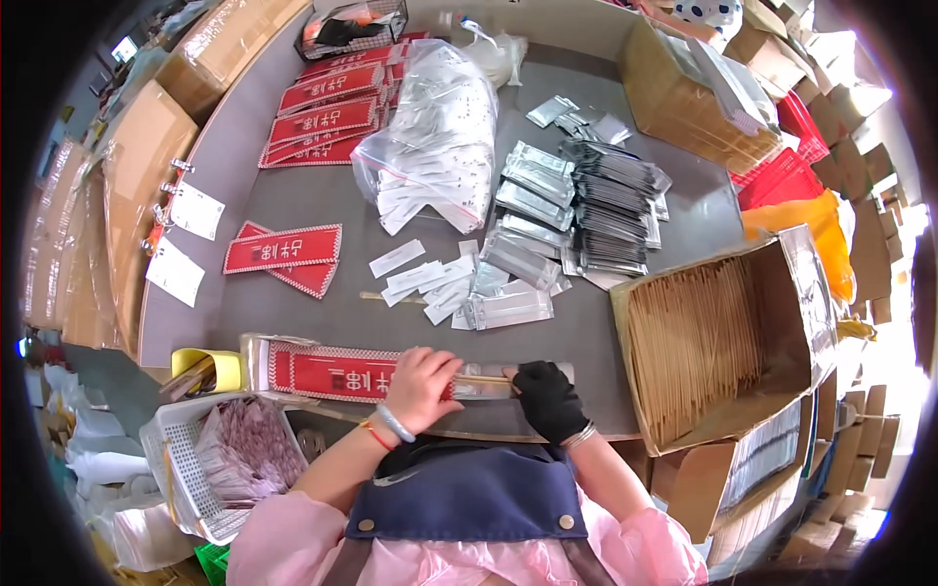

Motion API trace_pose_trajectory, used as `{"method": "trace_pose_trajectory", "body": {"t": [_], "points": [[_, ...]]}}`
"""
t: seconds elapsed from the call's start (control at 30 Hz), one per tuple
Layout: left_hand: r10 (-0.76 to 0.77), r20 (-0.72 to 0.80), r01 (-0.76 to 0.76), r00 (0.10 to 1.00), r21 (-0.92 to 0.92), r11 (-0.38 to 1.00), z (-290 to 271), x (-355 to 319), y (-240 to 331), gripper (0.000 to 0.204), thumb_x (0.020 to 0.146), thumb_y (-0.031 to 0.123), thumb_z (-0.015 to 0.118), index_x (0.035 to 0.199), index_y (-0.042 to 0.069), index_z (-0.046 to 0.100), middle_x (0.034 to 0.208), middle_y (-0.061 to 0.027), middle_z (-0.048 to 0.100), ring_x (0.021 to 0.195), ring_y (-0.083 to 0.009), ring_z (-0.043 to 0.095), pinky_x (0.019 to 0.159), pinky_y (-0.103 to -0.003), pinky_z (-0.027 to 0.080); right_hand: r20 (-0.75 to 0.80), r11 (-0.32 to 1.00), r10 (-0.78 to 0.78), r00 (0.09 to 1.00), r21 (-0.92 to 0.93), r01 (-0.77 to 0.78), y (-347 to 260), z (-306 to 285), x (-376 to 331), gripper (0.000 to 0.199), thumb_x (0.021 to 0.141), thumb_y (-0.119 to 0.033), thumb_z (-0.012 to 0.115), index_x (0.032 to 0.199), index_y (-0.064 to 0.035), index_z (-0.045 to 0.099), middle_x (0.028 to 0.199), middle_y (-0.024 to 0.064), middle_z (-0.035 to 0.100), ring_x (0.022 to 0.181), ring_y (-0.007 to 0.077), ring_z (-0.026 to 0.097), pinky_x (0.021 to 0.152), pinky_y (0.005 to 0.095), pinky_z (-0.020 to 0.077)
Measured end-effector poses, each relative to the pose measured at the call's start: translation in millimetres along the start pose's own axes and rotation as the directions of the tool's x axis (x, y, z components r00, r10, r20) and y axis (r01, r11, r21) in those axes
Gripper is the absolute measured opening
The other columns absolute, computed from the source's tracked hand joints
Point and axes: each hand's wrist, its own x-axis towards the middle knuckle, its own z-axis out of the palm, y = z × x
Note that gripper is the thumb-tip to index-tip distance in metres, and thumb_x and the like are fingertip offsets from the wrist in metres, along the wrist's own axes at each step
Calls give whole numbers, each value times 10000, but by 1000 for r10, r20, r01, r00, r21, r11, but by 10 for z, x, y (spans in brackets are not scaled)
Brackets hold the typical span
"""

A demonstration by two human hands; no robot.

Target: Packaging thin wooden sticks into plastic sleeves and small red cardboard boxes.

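My bare left hand [418,389], with bracelets at the wrist, closes over the right end of a red printed paper sleeve [342,373] near the table's front edge. Between my hands run thin tan sticks [487,379], apparently chopsticks, level with the table. Their right end is in my black-gloved right hand [547,398], whose fingers are closed. A clear plastic strip [479,391] lies beneath them. My left fingers partly cover where sticks and sleeve meet. More red sleeves lie under the front one, in a shallow carton [256,363].
An open carton [625,332] of tan sticks stands right. Silver packets [537,186], white paper packets [396,257] and a clear bag [445,107] of them lie mid-table. Red sleeves [318,122] are stacked far left. A white basket [181,469] and yellow cup [227,369] sit front left.
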Motion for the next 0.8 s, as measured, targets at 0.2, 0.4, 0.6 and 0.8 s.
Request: {"method": "trace_pose_trajectory", "body": {"t": [0.2,0.4,0.6,0.8], "points": [[-30,56,27,998,60,998,-20,-41,-19,736,553,217,863,1211,34,588,1202,-107,577,1076,-321,523,948,-435,435,-60,898,347,936,310,-313,-64,168,11,134,824,-116,652,942,-56,632,929,163,616,881,358,611,779,424,500],[45,94,-41,995,-40,998,-17,93,-51,676,600,126,788,1237,95,563,1179,-105,559,1046,-320,535,907,-426,463,4,970,146,989,197,-144,-421,142,241,539,692,-239,836,1130,-86,561,1074,111,584,957,285,586,795,412,489],[167,369,-241,914,163,957,-452,307,178,220,690,130,695,902,167,652,981,-72,514,943,-280,510,784,-413,465,210,970,-30,977,-231,80,-424,-237,320,657,596,-389,824,1154,-134,589,1100,88,600,1071,315,545,934,462,381],[57,79,-85,995,420,903,-1110,395,-833,172,634,39,661,806,53,662,1111,-135,567,1041,-330,535,882,-448,482,-102,970,97,990,-214,-117,-358,-693,267,559,623,-345,813,1074,-95,595,977,112,589,949,345,560,835,457,416]]}}
